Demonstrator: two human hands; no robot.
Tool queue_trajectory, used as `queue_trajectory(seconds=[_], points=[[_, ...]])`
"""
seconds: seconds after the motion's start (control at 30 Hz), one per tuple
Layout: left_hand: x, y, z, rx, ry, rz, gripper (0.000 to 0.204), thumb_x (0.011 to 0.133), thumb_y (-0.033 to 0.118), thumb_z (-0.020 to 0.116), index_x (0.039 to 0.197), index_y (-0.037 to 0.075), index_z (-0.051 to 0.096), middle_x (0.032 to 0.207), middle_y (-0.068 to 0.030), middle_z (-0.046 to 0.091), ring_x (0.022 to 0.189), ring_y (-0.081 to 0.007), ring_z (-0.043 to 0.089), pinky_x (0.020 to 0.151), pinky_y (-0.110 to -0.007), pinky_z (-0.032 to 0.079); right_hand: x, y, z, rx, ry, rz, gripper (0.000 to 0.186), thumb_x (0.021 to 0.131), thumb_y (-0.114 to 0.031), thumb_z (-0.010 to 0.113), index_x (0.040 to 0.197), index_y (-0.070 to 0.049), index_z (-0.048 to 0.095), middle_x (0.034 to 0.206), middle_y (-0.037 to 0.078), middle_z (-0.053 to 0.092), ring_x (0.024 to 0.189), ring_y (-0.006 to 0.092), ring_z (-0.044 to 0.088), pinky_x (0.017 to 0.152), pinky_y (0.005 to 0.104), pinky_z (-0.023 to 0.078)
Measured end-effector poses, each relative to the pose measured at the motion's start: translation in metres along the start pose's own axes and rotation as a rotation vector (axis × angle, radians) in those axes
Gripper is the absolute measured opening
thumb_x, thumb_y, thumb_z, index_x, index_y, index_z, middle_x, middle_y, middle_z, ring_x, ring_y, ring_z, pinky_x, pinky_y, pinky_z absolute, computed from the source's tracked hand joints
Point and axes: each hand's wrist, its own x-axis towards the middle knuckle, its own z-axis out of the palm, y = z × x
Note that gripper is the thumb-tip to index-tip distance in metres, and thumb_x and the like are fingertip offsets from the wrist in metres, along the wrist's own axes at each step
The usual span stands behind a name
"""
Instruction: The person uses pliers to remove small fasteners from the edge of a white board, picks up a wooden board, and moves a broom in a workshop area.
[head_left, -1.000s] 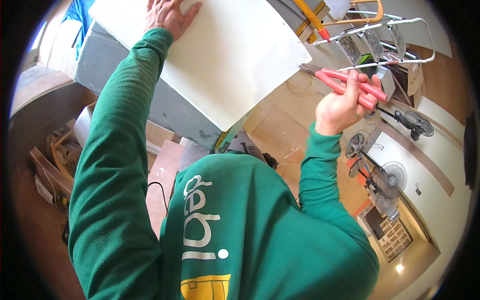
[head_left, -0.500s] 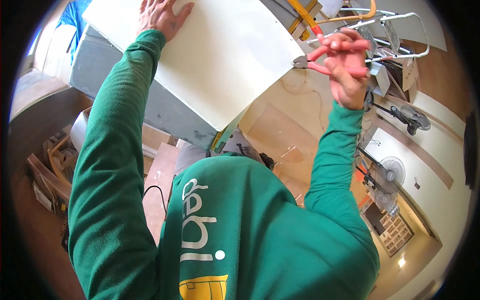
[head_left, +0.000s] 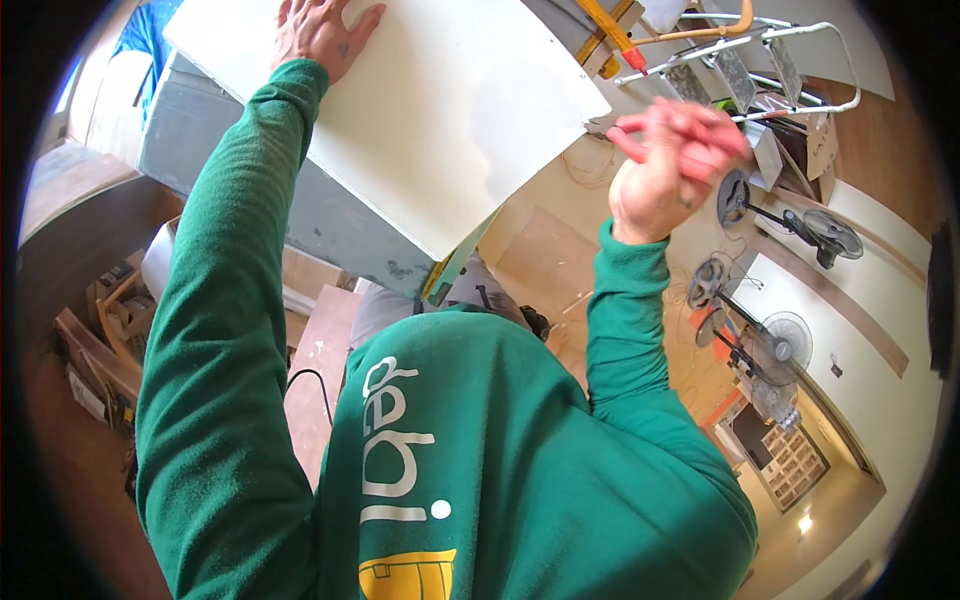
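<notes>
Right in front of the green sweater (head_left: 560, 450), a white board (head_left: 450, 110) lies over a grey box (head_left: 350, 240), one corner pointing at the wearer. The left hand (head_left: 318, 38) presses flat on it, fingers spread. At its right-hand corner, the right hand (head_left: 645, 195) grips red-handled pliers (head_left: 629, 147), blurred, tips against the edge. Floor (head_left: 535, 255) opens out beside that edge. Beyond, a red-tipped yellow bar (head_left: 605, 25) and a white stepladder (head_left: 841, 62) crowd the way; fans (head_left: 785, 345) stand farther right.
</notes>
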Motion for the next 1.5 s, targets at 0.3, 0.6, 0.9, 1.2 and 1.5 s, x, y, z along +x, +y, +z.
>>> queue_trajectory(seconds=[0.3,0.6,0.9,1.2,1.5], points=[[0.004,0.005,-0.003,-0.002,-0.024,-0.029,0.065,0.096,0.043,0.061,0.154,0.016,0.046,0.165,-0.0181,0.032,0.155,-0.0399,0.023,0.126,-0.058,0.016,0.063,-0.003,-0.036,0.149,-0.706,0.153,0.056,0.081,0.014,0.058,0.133,-0.005,0.049,0.12,0.009,0.055,0.109,0.0219,0.057,0.104,0.0448,0.047],[0.0,-0.003,0.005,-0.023,0.003,-0.008,0.066,0.095,0.042,0.063,0.153,0.016,0.047,0.165,-0.018,0.033,0.155,-0.0396,0.023,0.126,-0.058,0.016,0.02,-0.002,-0.04,0.182,0.249,0.165,0.058,0.09,-0.001,0.065,0.143,-0.012,0.043,0.108,0.002,0.054,0.106,0.0204,0.056,0.105,0.0537,0.046],[0.003,-0.004,0.006,-0.003,0.056,0.043,0.065,0.094,0.04,0.064,0.152,0.015,0.048,0.163,-0.0192,0.036,0.152,-0.0421,0.028,0.124,-0.059,0.02,0.009,-0.001,-0.015,0.153,0.026,0.037,0.037,0.088,0.006,0.063,0.12,-0.006,0.049,0.103,0.003,0.055,0.097,0.0205,0.059,0.096,0.0402,0.051],[0.001,-0.004,0.008,-0.009,0.06,0.011,0.065,0.094,0.041,0.064,0.152,0.016,0.049,0.163,-0.0197,0.036,0.152,-0.0424,0.028,0.124,-0.06,0.019,0.023,-0.011,-0.024,0.019,-0.727,0.067,0.047,0.085,0.011,0.065,0.126,-0.008,0.053,0.117,0.005,0.053,0.102,0.0163,0.054,0.095,0.0338,0.044],[0.002,-0.006,0.009,-0.017,0.062,0.032,0.065,0.094,0.041,0.065,0.151,0.015,0.049,0.162,-0.0198,0.036,0.152,-0.0422,0.028,0.123,-0.06,0.02,0.019,-0.005,-0.039,0.178,0.241,0.183,0.044,0.096,-0.002,0.062,0.137,-0.01,0.047,0.11,0.007,0.06,0.11,0.024,0.059,0.106,0.0568,0.045]])
